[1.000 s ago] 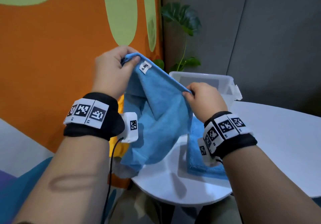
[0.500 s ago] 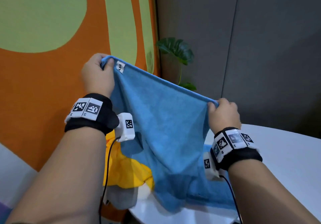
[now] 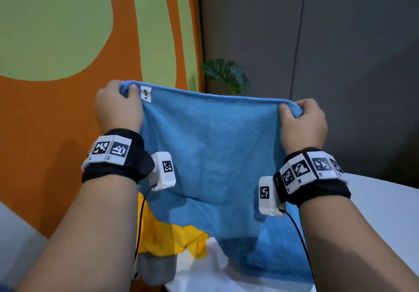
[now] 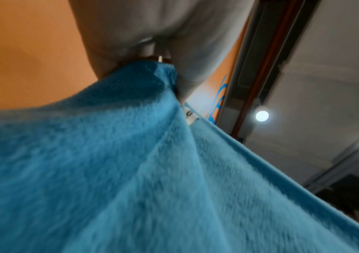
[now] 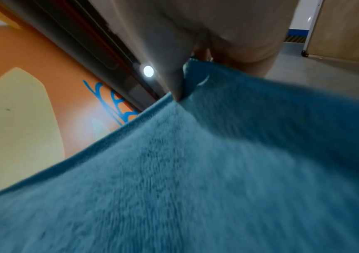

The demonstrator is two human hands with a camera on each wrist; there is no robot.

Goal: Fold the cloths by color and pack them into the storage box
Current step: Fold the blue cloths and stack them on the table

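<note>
Your left hand (image 3: 118, 108) at 10 o'clock and right hand (image 3: 302, 124) at 2 o'clock each pinch a top corner of the blue cloth (image 3: 210, 151), fingers clamped, hanging it flat above the table (image 3: 385, 212), probably to square it for folding.

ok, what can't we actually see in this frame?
- Storage box: not seen in any view; the spread blue cloth fills the middle of the head view.
- Yellow cloth: mostly covered by the blue cloth and left forearm, fold state unclear.
- Fingers of the left hand and right hand: behind the cloth edge; wrist views blurred.
</note>
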